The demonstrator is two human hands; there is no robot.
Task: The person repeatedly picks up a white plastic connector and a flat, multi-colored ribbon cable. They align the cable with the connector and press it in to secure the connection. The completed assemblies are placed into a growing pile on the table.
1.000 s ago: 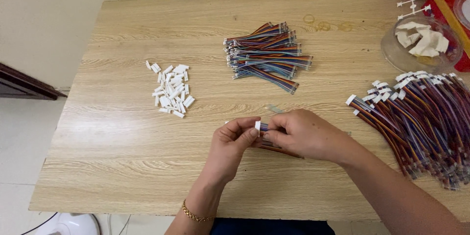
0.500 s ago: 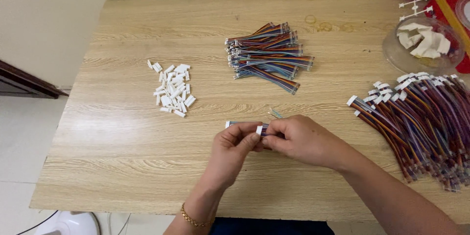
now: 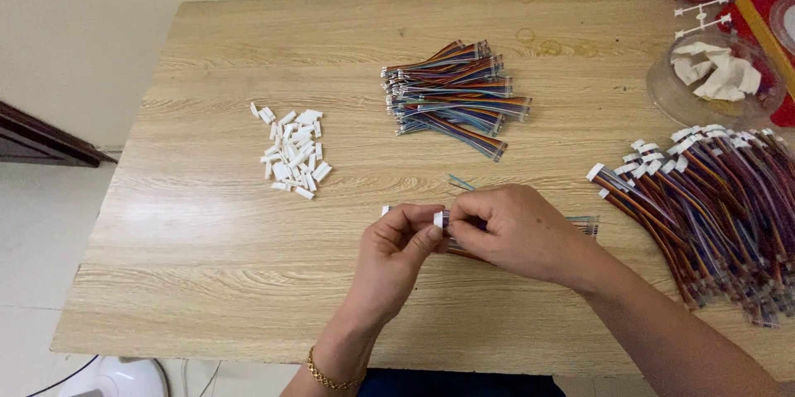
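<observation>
A small white plastic connector (image 3: 438,218) is pinched between the fingertips of the left hand (image 3: 397,252) and the right hand (image 3: 513,231), both closed around it above the pale wood-grain table (image 3: 207,256). A thin striped ribbon cable (image 3: 585,223) is seen trailing right of the right hand, mostly hidden beneath it. Loose white connectors (image 3: 294,153) are heaped left of the hands, rainbow cable bundles (image 3: 455,99) beyond them. Capped cables (image 3: 712,215), cut off by the frame, are stacked to the right. Bare tabletop is left near the front edge.
</observation>
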